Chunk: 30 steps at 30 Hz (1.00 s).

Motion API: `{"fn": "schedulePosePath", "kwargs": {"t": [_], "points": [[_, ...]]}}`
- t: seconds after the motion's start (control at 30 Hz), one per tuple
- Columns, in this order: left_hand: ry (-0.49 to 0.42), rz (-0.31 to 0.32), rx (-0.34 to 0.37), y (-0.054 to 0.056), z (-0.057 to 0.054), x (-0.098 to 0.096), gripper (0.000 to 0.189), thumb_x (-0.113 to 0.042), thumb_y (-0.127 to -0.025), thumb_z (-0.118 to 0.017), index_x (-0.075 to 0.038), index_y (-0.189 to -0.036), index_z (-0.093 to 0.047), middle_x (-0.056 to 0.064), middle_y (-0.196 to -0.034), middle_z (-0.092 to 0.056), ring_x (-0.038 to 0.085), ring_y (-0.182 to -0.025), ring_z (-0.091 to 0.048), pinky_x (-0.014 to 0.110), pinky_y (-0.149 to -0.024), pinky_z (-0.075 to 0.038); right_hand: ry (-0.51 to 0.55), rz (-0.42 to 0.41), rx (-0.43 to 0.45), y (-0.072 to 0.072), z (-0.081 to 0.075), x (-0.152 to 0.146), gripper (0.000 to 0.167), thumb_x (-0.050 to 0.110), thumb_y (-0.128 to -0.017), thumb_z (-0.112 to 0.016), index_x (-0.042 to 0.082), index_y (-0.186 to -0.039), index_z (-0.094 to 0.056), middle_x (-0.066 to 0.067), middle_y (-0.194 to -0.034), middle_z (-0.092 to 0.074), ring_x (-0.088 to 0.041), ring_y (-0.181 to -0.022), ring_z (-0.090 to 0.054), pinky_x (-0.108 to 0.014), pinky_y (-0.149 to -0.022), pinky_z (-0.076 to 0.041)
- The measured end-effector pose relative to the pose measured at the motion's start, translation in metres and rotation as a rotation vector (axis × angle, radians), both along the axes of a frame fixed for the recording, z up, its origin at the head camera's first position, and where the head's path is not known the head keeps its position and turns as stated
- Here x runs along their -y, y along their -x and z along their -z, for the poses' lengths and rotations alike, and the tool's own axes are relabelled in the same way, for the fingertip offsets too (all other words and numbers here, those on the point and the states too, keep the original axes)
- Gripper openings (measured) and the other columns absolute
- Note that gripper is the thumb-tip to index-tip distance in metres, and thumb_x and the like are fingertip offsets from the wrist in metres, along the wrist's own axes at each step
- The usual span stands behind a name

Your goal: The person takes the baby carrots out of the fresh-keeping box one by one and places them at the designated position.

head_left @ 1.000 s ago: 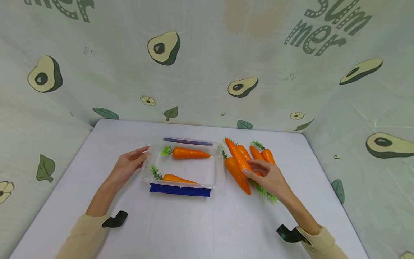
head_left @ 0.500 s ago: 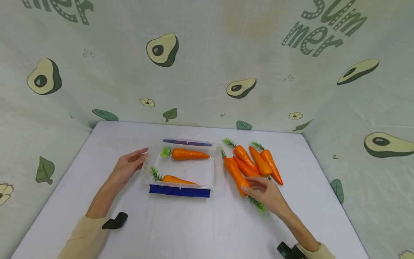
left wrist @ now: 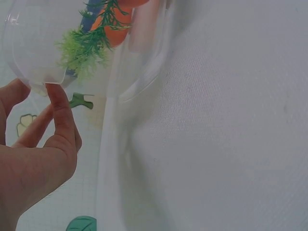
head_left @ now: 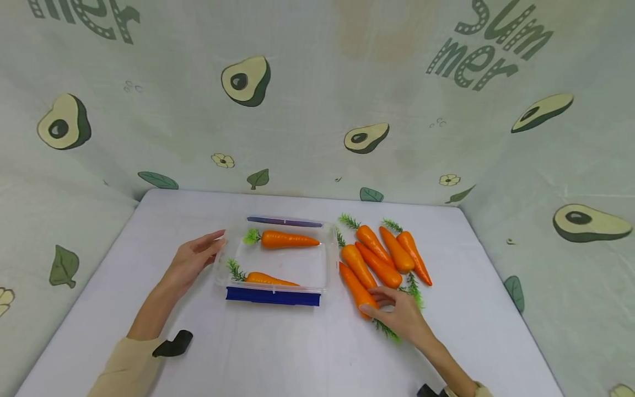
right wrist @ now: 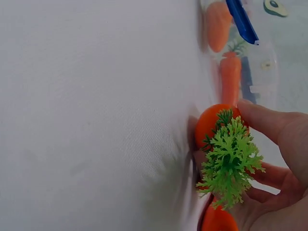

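Note:
In the head view my right hand (head_left: 401, 317) grips an orange carrot (head_left: 353, 286) near its leafy top, between thumb and fingers, low by the table. The carrot's tip points up and left toward a clear plastic container (head_left: 329, 267). From the right wrist view, the green fronds (right wrist: 231, 161) hang in front of the palm. My left hand (head_left: 192, 262) pinches the container's left rim, thumb and forefinger (left wrist: 60, 108) at its corner in the left wrist view. Inside the container lie one carrot (head_left: 288, 240) at the back and another (head_left: 268, 278) along the front wall.
Several loose carrots (head_left: 379, 264) lie side by side right of the container, some with green tops. Blue latch flaps (head_left: 273, 296) fold outward at the container's front and back. A printed cloth (head_left: 307, 99) walls in the white table (head_left: 278, 353) behind and at the sides.
My right hand has carried the carrot down toward me from on top of the pile to the front left of the other carrots. My left hand stays at the container.

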<state>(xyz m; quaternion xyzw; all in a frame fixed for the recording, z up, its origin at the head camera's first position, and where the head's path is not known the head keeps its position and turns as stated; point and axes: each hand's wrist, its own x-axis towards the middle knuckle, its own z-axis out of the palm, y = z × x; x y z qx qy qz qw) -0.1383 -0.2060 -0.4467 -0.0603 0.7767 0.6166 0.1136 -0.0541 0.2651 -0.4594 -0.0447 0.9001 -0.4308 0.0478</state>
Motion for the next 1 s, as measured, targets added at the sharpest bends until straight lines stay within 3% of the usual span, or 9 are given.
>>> {"fn": "schedulePosePath", "kwargs": {"t": [0.27, 0.5, 0.83, 1.0], "points": [[-0.010, 0.001, -0.006, -0.001, -0.001, 0.001, 0.071, -0.051, -0.101, -0.061, -0.011, -0.157, -0.043, 0.014, -0.159, -0.042, 0.007, -0.110, -0.055, 0.010, -0.090, -0.048, -0.073, 0.038, -0.005, -0.001, -0.003, 0.004, 0.046, 0.030, -0.079, -0.092, 0.002, -0.112, -0.075, -0.002, -0.101, -0.074, -0.012, -0.082, -0.069, -0.025, -0.074, -0.057], [-0.020, -0.005, 0.004, -0.001, 0.000, 0.001, 0.072, -0.051, -0.101, -0.062, -0.012, -0.157, -0.043, 0.014, -0.159, -0.042, 0.006, -0.111, -0.055, 0.010, -0.090, -0.048, -0.007, 0.016, 0.023, 0.001, -0.012, 0.003, 0.044, 0.025, -0.083, -0.088, -0.003, -0.113, -0.072, -0.008, -0.102, -0.073, -0.018, -0.088, -0.070, -0.025, -0.076, -0.060], [-0.016, -0.007, 0.000, -0.002, -0.001, 0.001, 0.072, -0.051, -0.100, -0.062, -0.011, -0.157, -0.044, 0.015, -0.157, -0.045, 0.008, -0.111, -0.056, 0.010, -0.090, -0.048, -0.010, -0.080, -0.201, 0.021, -0.027, 0.003, 0.026, 0.009, -0.088, -0.082, -0.006, -0.107, -0.073, -0.007, -0.094, -0.073, -0.021, -0.082, -0.071, -0.029, -0.075, -0.061], [-0.027, -0.006, 0.000, -0.002, -0.002, 0.001, 0.072, -0.051, -0.100, -0.063, -0.011, -0.157, -0.044, 0.014, -0.156, -0.046, 0.006, -0.111, -0.056, 0.011, -0.090, -0.048, -0.014, -0.115, -0.241, 0.032, -0.037, 0.006, 0.025, 0.006, -0.088, -0.081, -0.006, -0.109, -0.073, -0.008, -0.094, -0.073, -0.025, -0.085, -0.071, -0.038, -0.077, -0.062]]}}
